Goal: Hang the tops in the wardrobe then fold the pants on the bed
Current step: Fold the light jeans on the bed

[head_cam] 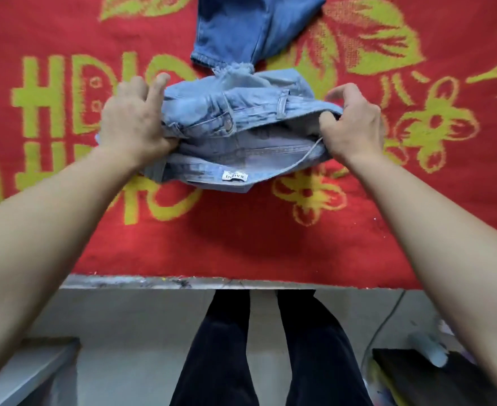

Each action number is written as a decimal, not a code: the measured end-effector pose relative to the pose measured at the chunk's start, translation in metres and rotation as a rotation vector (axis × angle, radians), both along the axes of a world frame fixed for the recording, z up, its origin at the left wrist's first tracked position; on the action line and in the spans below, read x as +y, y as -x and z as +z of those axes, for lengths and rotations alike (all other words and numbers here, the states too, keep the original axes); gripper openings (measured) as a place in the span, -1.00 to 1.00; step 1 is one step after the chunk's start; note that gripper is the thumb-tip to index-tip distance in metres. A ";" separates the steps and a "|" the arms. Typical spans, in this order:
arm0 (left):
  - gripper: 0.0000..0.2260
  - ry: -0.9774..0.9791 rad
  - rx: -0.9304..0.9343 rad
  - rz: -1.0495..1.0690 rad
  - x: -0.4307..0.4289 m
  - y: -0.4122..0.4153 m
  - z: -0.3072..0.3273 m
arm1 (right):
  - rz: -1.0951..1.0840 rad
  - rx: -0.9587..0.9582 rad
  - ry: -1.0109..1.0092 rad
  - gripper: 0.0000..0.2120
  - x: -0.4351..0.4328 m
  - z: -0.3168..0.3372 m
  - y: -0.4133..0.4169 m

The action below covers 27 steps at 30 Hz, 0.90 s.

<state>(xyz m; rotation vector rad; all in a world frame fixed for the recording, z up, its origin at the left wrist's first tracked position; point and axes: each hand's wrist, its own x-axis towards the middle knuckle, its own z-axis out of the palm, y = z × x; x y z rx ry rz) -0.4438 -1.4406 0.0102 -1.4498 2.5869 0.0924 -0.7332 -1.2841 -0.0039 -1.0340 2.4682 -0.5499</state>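
Bare forearms, no sleeves, dark trousers

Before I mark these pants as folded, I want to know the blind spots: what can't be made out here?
Darker jeans: head view, cut off by the top edge; upper part unseen.
Light jeans: lower layers hidden under the bunched top layer; fold count unclear.
Left hand and right hand: some fingertips buried in the denim they grip.
White label: print too small and blurred to read.
Wardrobe and tops: outside the frame.

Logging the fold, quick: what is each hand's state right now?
Left hand: closed, gripping the light blue jeans at their left side.
Right hand: closed, pinching their right edge.
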 end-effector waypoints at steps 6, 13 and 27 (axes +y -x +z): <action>-0.27 -0.087 0.058 0.664 0.064 -0.051 -0.056 | -0.075 0.049 -0.420 -0.51 0.023 -0.029 0.017; -0.74 -0.325 0.536 1.111 0.094 -0.079 -0.072 | -0.383 -0.559 -0.291 -0.68 0.061 -0.067 -0.012; -0.74 -0.726 1.252 0.833 -0.039 -0.062 0.222 | -0.393 -0.963 0.374 -0.62 -0.032 0.264 0.003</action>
